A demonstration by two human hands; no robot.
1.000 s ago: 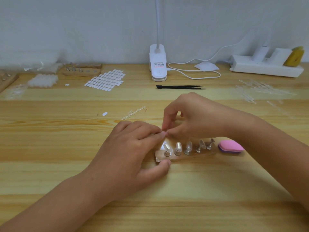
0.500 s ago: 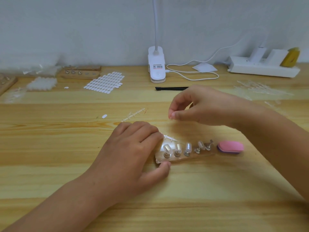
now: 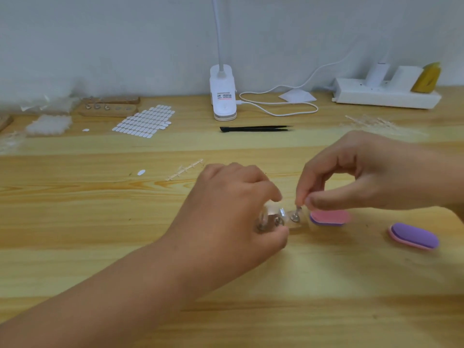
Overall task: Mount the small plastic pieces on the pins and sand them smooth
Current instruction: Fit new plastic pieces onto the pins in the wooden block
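Observation:
A clear pin holder point(image 3: 293, 223) with metal pins lies on the wooden table, mostly covered by my left hand point(image 3: 233, 209). That hand grips it, thumb at the near edge and curled fingers over the far side. My right hand point(image 3: 364, 172) pinches a small plastic piece with thumb and forefinger directly over a pin point(image 3: 295, 217) near the holder's right end. The piece itself is hidden by the fingertips. A pink sanding block point(image 3: 329, 217) lies just right of the holder, and a purple sanding block point(image 3: 414, 236) farther right.
A sheet of white plastic pieces point(image 3: 145, 121) and wooden pin blocks point(image 3: 108, 110) sit at the back left. Black tweezers point(image 3: 256, 128) lie before a clip lamp point(image 3: 223, 96). A power strip point(image 3: 384, 96) stands back right. An empty sprue point(image 3: 185, 169) lies mid-table.
My right hand lifted away from the holder with its pinch, then came down onto a pin near the right end. My left hand slid right over the holder. The purple block came into view.

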